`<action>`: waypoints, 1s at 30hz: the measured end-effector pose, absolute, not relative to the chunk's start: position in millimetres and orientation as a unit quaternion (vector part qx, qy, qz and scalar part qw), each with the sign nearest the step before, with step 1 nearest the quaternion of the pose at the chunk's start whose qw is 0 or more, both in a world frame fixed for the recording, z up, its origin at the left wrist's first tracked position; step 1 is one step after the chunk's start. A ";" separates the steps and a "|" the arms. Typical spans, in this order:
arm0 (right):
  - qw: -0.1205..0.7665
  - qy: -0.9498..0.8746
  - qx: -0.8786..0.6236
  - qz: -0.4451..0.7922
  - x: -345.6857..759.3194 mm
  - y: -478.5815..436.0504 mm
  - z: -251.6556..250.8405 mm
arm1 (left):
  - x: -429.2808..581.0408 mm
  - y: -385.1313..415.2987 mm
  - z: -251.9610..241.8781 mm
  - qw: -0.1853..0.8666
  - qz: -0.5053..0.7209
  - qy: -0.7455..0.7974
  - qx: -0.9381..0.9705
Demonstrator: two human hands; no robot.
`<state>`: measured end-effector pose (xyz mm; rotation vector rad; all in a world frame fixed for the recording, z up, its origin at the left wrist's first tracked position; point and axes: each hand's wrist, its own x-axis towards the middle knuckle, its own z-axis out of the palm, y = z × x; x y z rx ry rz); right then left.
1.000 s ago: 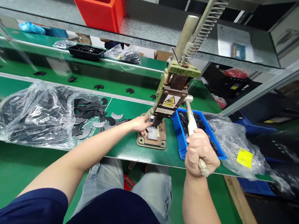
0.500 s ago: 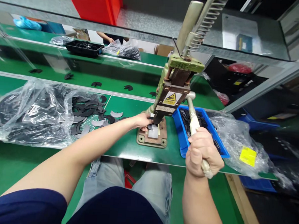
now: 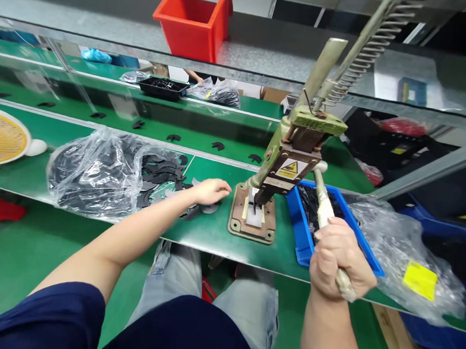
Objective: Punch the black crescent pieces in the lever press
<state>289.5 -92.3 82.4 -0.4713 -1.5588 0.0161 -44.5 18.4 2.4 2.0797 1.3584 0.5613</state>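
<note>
My right hand (image 3: pixel 341 256) is wrapped round the pale lever handle (image 3: pixel 324 199) of a green hand press (image 3: pixel 293 163). Over the table's front half, between the press and a pile of black curved pieces (image 3: pixel 159 172), hovers my left hand (image 3: pixel 211 191). Its fingers point right; whether anything is under them is hidden. Beneath the ram, on the press's metal plate (image 3: pixel 254 216), a small dark piece (image 3: pixel 255 205) shows. Grey curved pieces (image 3: pixel 210 208) lie just below my left hand.
A clear bag (image 3: pixel 93 172) of black parts lies at left, near a yellow fan (image 3: pixel 0 136). Right of the press are a blue bin (image 3: pixel 301 238) and another plastic bag (image 3: pixel 395 249). Black pieces (image 3: pixel 218 146) lie along the belt behind. A red bin (image 3: pixel 190 36) stands on the shelf.
My left hand has moved left, away from the press plate, and let go of the dark piece there. My right hand still holds the lever. The view has shifted left.
</note>
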 end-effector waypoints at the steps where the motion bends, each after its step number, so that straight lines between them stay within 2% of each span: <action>1: 0.694 -0.689 -0.209 0.004 288.3 -91.4 81.5 | -66.5 24.8 2.3 0.226 0.182 0.549 0.784; 3: 0.706 -0.677 -0.208 0.001 286.2 -89.8 79.6 | -103.9 38.2 0.4 0.155 0.111 0.605 0.773; 5: 0.714 -0.668 -0.208 0.003 284.9 -88.9 78.6 | -127.6 48.9 -3.3 0.130 0.037 0.633 0.762; 8: 0.714 -0.670 -0.205 0.008 285.0 -89.2 79.2 | -136.6 58.0 -8.9 0.137 -0.018 0.643 0.753; 11: 0.704 -0.680 -0.204 0.012 286.2 -91.2 81.3 | -128.2 63.3 -10.2 0.158 -0.016 0.643 0.749; 17: 0.697 -0.682 -0.222 0.005 285.0 -94.7 82.8 | -109.4 66.6 5.5 0.164 0.062 0.619 0.765; 24: 0.706 -0.671 -0.226 0.000 281.8 -94.4 81.2 | -51.4 26.2 33.1 0.202 0.207 0.475 0.831; 30: 0.690 -0.680 -0.246 0.007 284.9 -98.1 80.8 | 11.4 -1.9 -4.0 0.293 0.301 0.502 0.756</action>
